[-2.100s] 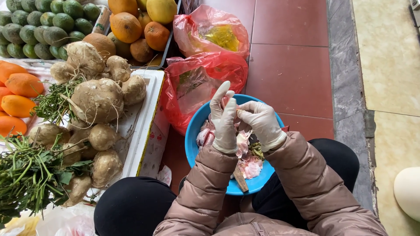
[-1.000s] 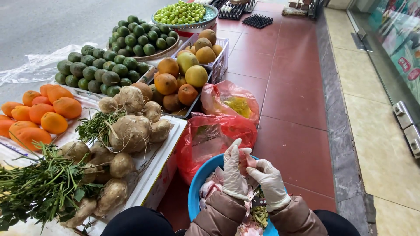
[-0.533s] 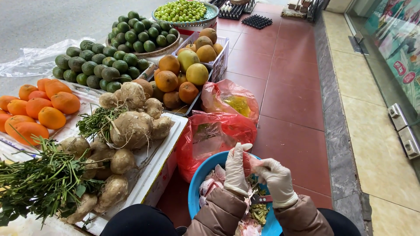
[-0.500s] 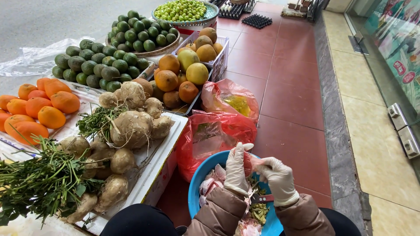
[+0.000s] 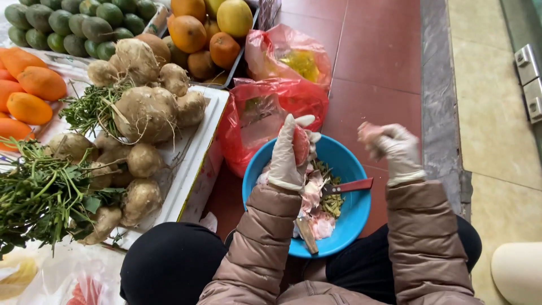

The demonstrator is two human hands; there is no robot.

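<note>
— Two gloved hands are at work over the blue basin (image 5: 347, 169), which sits on the red tile floor between the knees. What does each one have?

— The left hand (image 5: 287, 155) cradles a pink, partly peeled fruit (image 5: 300, 145) just above the basin, fingers wrapped up its back. The right hand (image 5: 392, 148) is lifted off to the right of the basin, its grip clenched around a pinkish scrap of peel (image 5: 370, 133).

— And the knife?

— A red-handled knife (image 5: 349, 187) lies inside the basin among pink peelings and some greenish trimmings, touching neither hand.

— How would you do this peeling well?

— I'd judge it best to keep the fruit low over the basin so scraps fall inside, not on the floor. Pull strips away from the body with a firm pinch, since gloves slip on wet skin. Keep the left thumb clear of the flesh so it isn't bruised.

— Anything nearby to mind?

— Red plastic bags (image 5: 271, 110) stand touching the basin's far rim, and a white tray of jicama roots (image 5: 144, 116) sits to the left.
</note>
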